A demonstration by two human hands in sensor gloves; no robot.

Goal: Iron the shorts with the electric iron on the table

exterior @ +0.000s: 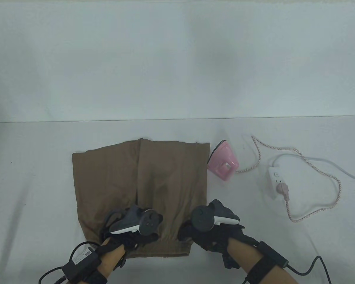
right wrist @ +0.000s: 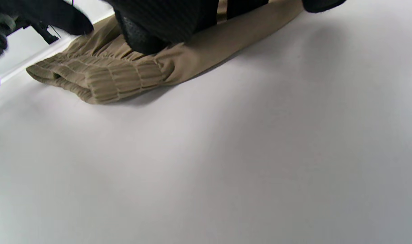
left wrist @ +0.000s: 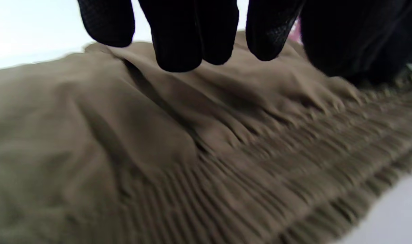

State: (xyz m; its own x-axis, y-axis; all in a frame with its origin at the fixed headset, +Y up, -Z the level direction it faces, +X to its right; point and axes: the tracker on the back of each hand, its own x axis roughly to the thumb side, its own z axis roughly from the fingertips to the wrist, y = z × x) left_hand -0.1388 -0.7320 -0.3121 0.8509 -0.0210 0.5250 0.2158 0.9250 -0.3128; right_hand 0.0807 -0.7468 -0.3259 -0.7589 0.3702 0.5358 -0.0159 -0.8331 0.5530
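presently both hands work the waistband of the shorts (exterior: 142,183) on the desk (exterior: 32,177), left hand (exterior: 133,227) hovering loose-fingered, right hand (exterior: 207,233) pressing the corner, likely flattening; iron (exterior: 223,161) parked just beside the hem.

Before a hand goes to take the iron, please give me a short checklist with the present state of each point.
1. Shorts lie on the table: ok.
2. Cloth flat: not ok, folds near the waistband.
3. Iron free, right of the shorts: ok.
4. Plug in the power strip: ok.
5. Iron hot: cannot tell.
6. Left hand and right hand hold nothing: cannot tell.
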